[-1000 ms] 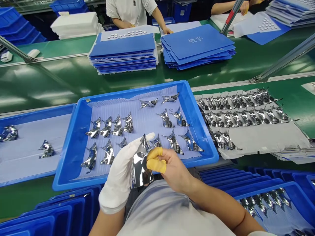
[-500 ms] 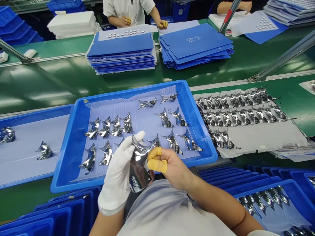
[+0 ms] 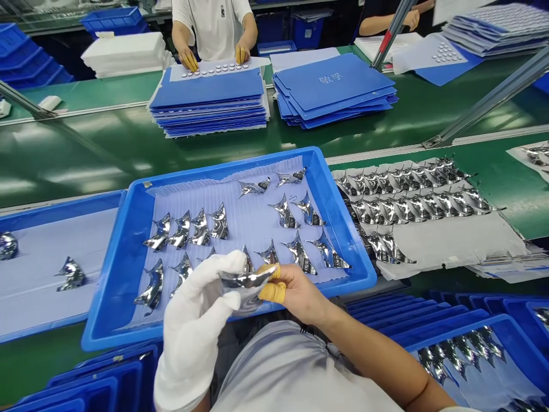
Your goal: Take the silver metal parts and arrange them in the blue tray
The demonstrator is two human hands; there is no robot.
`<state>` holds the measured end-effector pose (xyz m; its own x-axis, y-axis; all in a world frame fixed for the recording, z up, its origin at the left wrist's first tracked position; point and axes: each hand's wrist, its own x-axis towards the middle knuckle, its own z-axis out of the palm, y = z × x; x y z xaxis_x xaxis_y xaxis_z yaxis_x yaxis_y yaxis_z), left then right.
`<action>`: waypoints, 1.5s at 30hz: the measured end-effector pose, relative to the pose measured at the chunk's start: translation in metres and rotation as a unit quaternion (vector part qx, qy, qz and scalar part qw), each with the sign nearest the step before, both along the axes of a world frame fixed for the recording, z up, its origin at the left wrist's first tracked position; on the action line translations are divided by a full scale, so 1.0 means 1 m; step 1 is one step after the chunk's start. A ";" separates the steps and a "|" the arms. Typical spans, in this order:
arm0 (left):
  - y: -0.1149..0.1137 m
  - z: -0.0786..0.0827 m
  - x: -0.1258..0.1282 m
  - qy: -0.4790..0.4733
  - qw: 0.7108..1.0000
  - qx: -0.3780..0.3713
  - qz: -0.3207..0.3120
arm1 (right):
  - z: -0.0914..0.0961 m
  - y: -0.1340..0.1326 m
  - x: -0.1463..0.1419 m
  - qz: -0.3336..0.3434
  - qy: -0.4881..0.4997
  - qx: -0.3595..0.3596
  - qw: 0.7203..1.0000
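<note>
My left hand (image 3: 193, 326), in a white cotton glove, and my right hand (image 3: 295, 292), with yellow finger cots on two fingers, both hold a curved piece of mirror-silver foil (image 3: 244, 281). The piece lies nearly edge-on between them, and its lower part is partly hidden by the glove. Just beyond my hands is a blue plastic tray (image 3: 227, 167) lined with a lavender ribbed sheet (image 3: 240, 229). On that sheet lie several similar foil pieces (image 3: 219, 223) in loose rows, and the nearest ones sit just behind my fingers.
To the right, rows of foil pieces (image 3: 412, 194) lie on a grey sheet. Blue trays stand left and lower right. Beyond the green conveyor belt (image 3: 86, 160) are stacks of blue folders (image 3: 334, 86), where a co-worker (image 3: 210, 28) has both hands on a white sheet.
The foil piece has turned from showing its wide face to lying nearly edge-on. My left hand has dropped lower, and the co-worker's hands have moved onto the white sheet.
</note>
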<state>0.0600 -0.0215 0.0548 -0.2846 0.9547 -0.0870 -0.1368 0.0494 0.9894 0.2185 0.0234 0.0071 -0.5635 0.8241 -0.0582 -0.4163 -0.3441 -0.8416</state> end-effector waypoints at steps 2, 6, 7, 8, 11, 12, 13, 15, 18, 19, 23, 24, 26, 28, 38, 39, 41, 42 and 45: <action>0.002 -0.001 -0.003 -0.016 1.000 -0.019 0.006 | 0.007 0.000 0.005 -0.030 -0.026 0.100 0.994; 0.009 -0.001 -0.004 -0.041 0.998 -0.047 0.004 | 0.021 -0.003 0.010 -0.045 -0.061 0.163 0.984; 0.011 0.000 -0.003 -0.045 0.997 -0.063 0.000 | 0.023 -0.004 0.009 -0.034 -0.062 0.121 0.990; 0.014 0.001 -0.001 -0.048 0.996 -0.080 -0.003 | 0.025 -0.005 0.008 -0.024 -0.053 0.065 0.996; 0.024 0.006 0.006 -0.058 0.991 -0.117 -0.004 | 0.026 -0.008 0.001 -0.003 0.024 -0.106 0.994; 0.027 0.007 0.009 -0.064 0.991 -0.121 -0.002 | 0.026 -0.008 -0.002 -0.002 0.053 -0.141 0.989; 0.029 0.007 0.011 -0.070 0.990 -0.122 0.001 | 0.026 -0.008 -0.004 -0.001 0.074 -0.163 0.984; 0.032 0.005 0.013 -0.080 0.989 -0.127 0.010 | 0.024 -0.007 -0.007 -0.001 0.092 -0.182 0.979; 0.033 -0.005 0.012 -0.077 0.988 -0.132 0.019 | 0.017 -0.006 -0.008 0.000 0.098 -0.182 0.978; 0.034 -0.008 0.010 -0.072 0.990 -0.122 0.015 | 0.014 -0.005 -0.007 0.006 0.094 -0.174 0.980; 0.042 -0.014 -0.009 0.034 0.997 -0.074 -0.016 | -0.004 0.000 -0.002 -0.028 -0.080 -0.055 0.995; 0.047 -0.011 -0.015 0.081 0.994 -0.068 -0.011 | -0.008 0.002 0.000 -0.059 -0.147 -0.010 0.987; 0.061 -0.003 -0.026 0.173 0.983 -0.054 0.010 | -0.015 0.004 0.004 -0.104 -0.242 0.063 0.963; 0.079 0.005 -0.036 0.272 0.961 -0.038 0.027 | -0.019 0.006 0.008 -0.100 -0.271 0.101 0.952; 0.176 -0.033 -0.044 0.666 0.726 -0.121 -0.122 | -0.024 -0.002 0.010 -0.085 -0.325 0.235 0.912; 0.180 -0.039 -0.043 0.678 0.711 -0.126 -0.140 | -0.024 -0.002 0.011 -0.083 -0.328 0.232 0.912; 0.185 -0.046 -0.040 0.696 0.684 -0.140 -0.171 | -0.023 -0.003 0.011 -0.081 -0.334 0.230 0.910; 0.187 -0.048 -0.040 0.703 0.673 -0.145 -0.181 | -0.023 -0.003 0.011 -0.080 -0.337 0.231 0.909; 0.192 -0.044 -0.036 0.722 0.652 -0.145 -0.181 | -0.022 -0.003 0.012 -0.075 -0.332 0.232 0.911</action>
<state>0.0241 0.1709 0.0108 -0.0305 0.9852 -0.1687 0.9993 0.0339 0.0170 0.2300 0.0201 -0.0154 -0.4097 0.9117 0.0299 0.2244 0.1325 -0.9655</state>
